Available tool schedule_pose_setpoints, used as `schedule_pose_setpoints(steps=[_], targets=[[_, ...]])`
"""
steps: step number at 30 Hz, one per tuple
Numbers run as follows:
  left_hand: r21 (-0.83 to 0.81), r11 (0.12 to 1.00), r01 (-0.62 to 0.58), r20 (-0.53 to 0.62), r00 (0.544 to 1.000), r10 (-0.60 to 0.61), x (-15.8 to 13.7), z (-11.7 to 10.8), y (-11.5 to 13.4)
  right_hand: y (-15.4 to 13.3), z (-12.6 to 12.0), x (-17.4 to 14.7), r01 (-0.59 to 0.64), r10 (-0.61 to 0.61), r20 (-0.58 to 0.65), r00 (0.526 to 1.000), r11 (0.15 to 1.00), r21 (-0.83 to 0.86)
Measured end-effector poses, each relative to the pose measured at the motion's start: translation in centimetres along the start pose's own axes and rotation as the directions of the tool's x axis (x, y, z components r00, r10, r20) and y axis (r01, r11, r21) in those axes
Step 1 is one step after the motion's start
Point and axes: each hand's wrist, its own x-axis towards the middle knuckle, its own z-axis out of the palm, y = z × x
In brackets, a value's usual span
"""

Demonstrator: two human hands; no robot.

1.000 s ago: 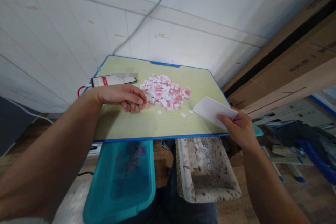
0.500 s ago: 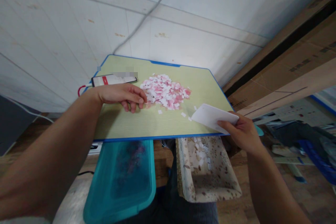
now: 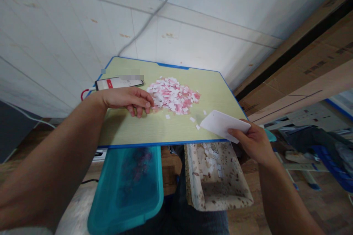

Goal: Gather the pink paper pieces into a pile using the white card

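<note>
We see soft, even daylight and faint shadows; edges bow with wide-angle distortion, and our near forearms blur slightly.

Blue-edged green tabletop (image 3: 165,132) bearing a heap of pink and white paper scraps (image 3: 173,94) and a phone (image 3: 119,82).

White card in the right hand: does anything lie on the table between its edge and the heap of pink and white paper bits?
Only a few stray paper bits lie on the table between the white card, held in the right hand, and the paper heap. The left hand rests at the heap's far side.
</note>
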Motion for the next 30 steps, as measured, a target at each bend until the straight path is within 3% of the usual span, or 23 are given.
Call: schedule_pose_setpoints(steps=[6,12,15,20,26,30], targets=[[-0.003,1.000,-0.008,0.006,1.000,0.008,0.0,0.0,0.0,0.4,0.2,-0.2,0.016,-0.014,-0.074,0.997,0.999,0.033],[-0.010,1.000,-0.004,0.002,1.000,0.004,0.0,0.1,0.1,-0.6,0.5,-1.1,0.063,-0.063,-0.003,0.998,0.993,-0.104],[-0.002,1.000,0.005,-0.003,1.000,-0.005,0.0,0.0,0.0,-0.5,0.5,-1.1,0.072,-0.078,-0.038,0.996,0.989,-0.130],[0.003,1.000,0.003,-0.012,1.000,-0.003,0.1,0.0,0.0,0.4,0.5,-0.6,0.042,-0.055,-0.151,0.987,0.996,-0.084],[0.017,1.000,0.006,-0.023,1.000,-0.006,0.0,0.1,0.1,0.6,0.5,-0.4,0.049,-0.065,-0.178,0.982,0.994,-0.093],[0.014,1.000,-0.002,-0.010,1.000,0.002,0.0,0.0,0.0,0.9,0.8,-0.3,-0.009,0.000,-0.171,0.985,0.999,-0.053]])
